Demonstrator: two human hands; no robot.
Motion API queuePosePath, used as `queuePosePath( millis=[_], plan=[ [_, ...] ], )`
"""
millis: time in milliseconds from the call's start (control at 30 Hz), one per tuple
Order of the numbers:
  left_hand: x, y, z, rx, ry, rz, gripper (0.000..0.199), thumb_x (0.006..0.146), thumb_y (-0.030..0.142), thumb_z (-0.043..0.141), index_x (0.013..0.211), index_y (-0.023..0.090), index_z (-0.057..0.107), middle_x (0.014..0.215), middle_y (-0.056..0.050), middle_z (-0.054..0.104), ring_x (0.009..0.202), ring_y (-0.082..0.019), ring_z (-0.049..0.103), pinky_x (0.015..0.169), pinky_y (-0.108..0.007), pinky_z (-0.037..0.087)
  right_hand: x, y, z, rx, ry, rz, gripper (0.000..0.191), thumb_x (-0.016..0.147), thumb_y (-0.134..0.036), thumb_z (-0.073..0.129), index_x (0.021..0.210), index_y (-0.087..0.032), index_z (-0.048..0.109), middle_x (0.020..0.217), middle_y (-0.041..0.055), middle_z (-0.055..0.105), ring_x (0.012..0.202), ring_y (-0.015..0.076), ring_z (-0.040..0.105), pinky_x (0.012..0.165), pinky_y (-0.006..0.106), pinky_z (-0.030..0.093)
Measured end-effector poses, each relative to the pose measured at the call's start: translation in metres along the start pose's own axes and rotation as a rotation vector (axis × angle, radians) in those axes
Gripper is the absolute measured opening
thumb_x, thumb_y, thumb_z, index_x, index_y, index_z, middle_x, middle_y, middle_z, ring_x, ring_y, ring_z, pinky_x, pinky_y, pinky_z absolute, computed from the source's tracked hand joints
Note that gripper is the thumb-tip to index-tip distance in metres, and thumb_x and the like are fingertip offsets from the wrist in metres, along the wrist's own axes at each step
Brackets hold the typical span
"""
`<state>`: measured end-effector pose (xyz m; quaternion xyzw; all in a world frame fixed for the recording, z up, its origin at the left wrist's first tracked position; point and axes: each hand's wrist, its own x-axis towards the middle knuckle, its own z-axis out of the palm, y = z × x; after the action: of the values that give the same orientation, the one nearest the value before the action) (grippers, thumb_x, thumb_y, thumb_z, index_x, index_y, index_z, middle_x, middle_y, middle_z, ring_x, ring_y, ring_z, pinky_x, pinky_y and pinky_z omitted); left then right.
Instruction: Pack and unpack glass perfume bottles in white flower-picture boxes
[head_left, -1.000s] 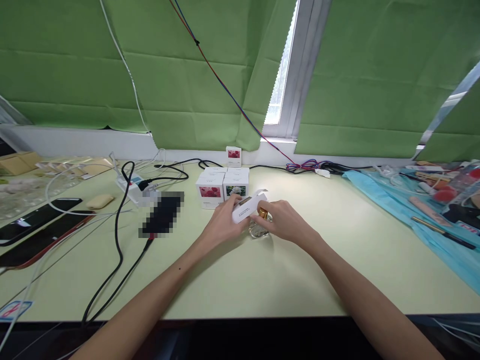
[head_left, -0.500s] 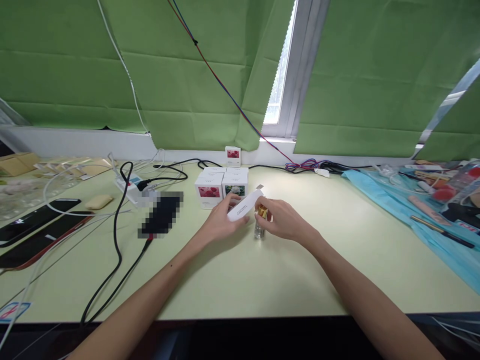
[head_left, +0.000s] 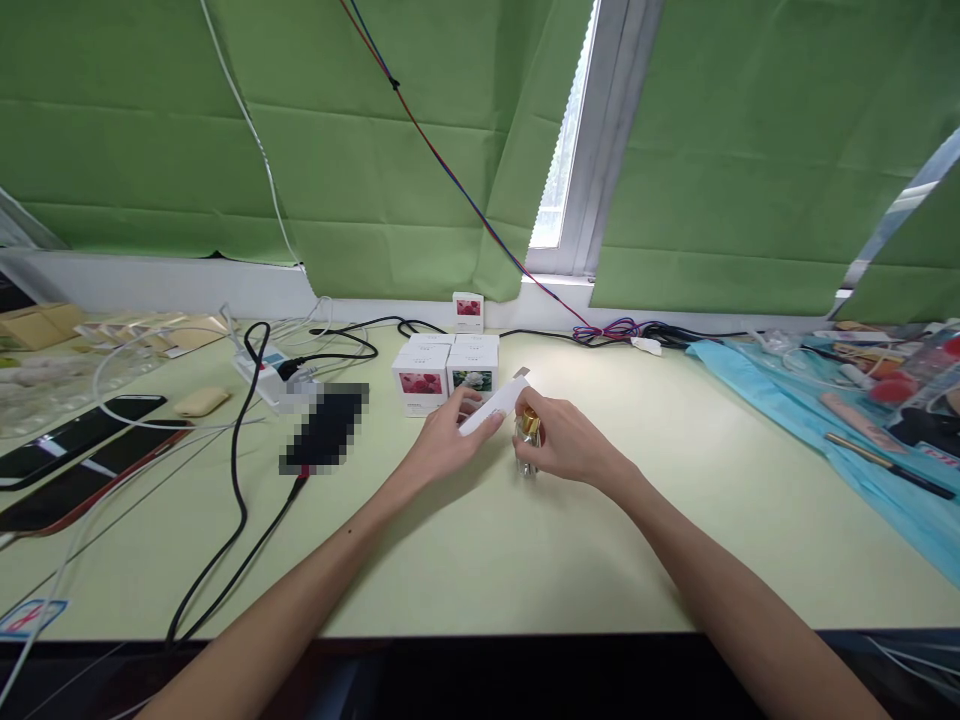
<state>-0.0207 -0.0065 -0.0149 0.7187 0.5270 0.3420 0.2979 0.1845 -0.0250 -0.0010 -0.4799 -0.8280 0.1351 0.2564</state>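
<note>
My left hand grips a small white carton, tilted up to the right, its thumb lying along the near side. Close beside it, my right hand is closed around a small clear glass bottle with a gold cap. The bottle is upright, just over or on the table; its contact with the top is hard to make out. Part of it is hidden by my fingers. Behind my left hand stand white boxes with a red flower picture and a white flower picture.
Another flower box stands at the back. A pixelated dark device with a black cable lies left, near a power strip and two phones. Blue sheeting holds a pen at right.
My left hand has turned the carton so its printed face no longer shows. The bottle in my right hand sits a little further right and more upright in view.
</note>
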Motion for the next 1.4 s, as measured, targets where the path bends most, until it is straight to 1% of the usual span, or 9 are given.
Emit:
queuePosePath(
  millis=[100,333,633,800,967,1033,1133,1267,1400],
  plan=[
    [-0.001,0.001,0.000,0.004,-0.004,-0.005,0.051,0.086,0.064,0.060,0.116,0.023,0.059,0.120,-0.008,0.070,0.110,-0.028,0.066,0.090,-0.040,0.054,-0.001,0.002,0.001,-0.046,0.014,0.009,0.023,0.076,-0.019,0.054,0.093,-0.026,0.039,0.072,-0.0057,0.048,0.059,0.0141,0.039,0.057,0.028,0.028],
    [-0.001,0.002,0.001,0.007,0.006,-0.021,0.051,0.084,0.064,0.062,0.115,0.023,0.060,0.119,-0.009,0.070,0.105,-0.028,0.067,0.088,-0.041,0.055,0.000,0.008,0.001,-0.143,0.071,0.073,0.019,0.078,-0.020,0.053,0.093,-0.025,0.042,0.078,-0.0031,0.054,0.061,0.0148,0.041,0.057,0.027,0.026],
    [-0.002,0.001,0.002,-0.003,0.007,-0.042,0.051,0.083,0.063,0.064,0.117,0.024,0.060,0.123,-0.009,0.069,0.108,-0.029,0.067,0.087,-0.041,0.056,0.001,0.011,0.000,-0.079,0.085,0.092,0.020,0.079,-0.022,0.055,0.093,-0.025,0.040,0.080,-0.0024,0.055,0.064,0.0152,0.045,0.058,0.027,0.030],
    [-0.001,-0.002,0.002,-0.015,0.010,-0.033,0.053,0.082,0.063,0.065,0.117,0.024,0.060,0.125,-0.010,0.068,0.107,-0.029,0.067,0.087,-0.041,0.056,0.001,0.014,-0.005,-0.028,0.073,0.129,0.020,0.077,-0.023,0.055,0.087,-0.026,0.038,0.075,-0.0034,0.051,0.062,0.0153,0.044,0.056,0.027,0.030],
    [0.000,-0.004,0.003,0.012,0.000,-0.026,0.056,0.082,0.065,0.065,0.120,0.024,0.059,0.123,-0.010,0.069,0.104,-0.029,0.068,0.085,-0.040,0.056,0.002,0.020,-0.008,-0.054,0.061,0.190,0.022,0.080,-0.025,0.057,0.080,-0.026,0.035,0.065,-0.0049,0.046,0.058,0.0157,0.043,0.054,0.027,0.029],
    [-0.001,-0.004,0.004,0.021,-0.007,-0.012,0.056,0.082,0.065,0.065,0.119,0.024,0.059,0.124,-0.009,0.068,0.105,-0.029,0.067,0.087,-0.041,0.056,0.002,0.021,-0.009,-0.072,0.051,0.229,0.019,0.082,-0.025,0.057,0.083,-0.026,0.038,0.065,-0.0048,0.048,0.056,0.0155,0.044,0.053,0.027,0.028],
    [-0.002,-0.002,0.003,0.036,-0.028,0.007,0.055,0.081,0.064,0.066,0.119,0.025,0.059,0.126,-0.009,0.067,0.108,-0.029,0.066,0.089,-0.042,0.055,0.002,0.020,-0.010,-0.122,0.038,0.278,0.018,0.082,-0.025,0.059,0.093,-0.026,0.045,0.070,-0.0030,0.054,0.057,0.0160,0.047,0.053,0.026,0.028],
    [-0.004,0.001,0.004,0.055,-0.061,0.005,0.056,0.080,0.062,0.068,0.121,0.025,0.058,0.124,-0.008,0.067,0.108,-0.029,0.066,0.088,-0.042,0.055,0.002,0.019,-0.009,-0.192,0.013,0.306,0.026,0.083,-0.025,0.060,0.107,-0.025,0.048,0.074,-0.0010,0.058,0.058,0.0177,0.049,0.052,0.026,0.028],
    [-0.005,0.000,0.004,0.071,-0.086,0.028,0.060,0.079,0.060,0.069,0.127,0.026,0.055,0.129,-0.010,0.065,0.113,-0.031,0.065,0.090,-0.041,0.055,0.003,0.019,-0.006,-0.204,0.024,0.291,0.032,0.083,-0.022,0.058,0.114,-0.024,0.048,0.073,-0.0002,0.058,0.059,0.0183,0.048,0.052,0.026,0.027]
  ],
)
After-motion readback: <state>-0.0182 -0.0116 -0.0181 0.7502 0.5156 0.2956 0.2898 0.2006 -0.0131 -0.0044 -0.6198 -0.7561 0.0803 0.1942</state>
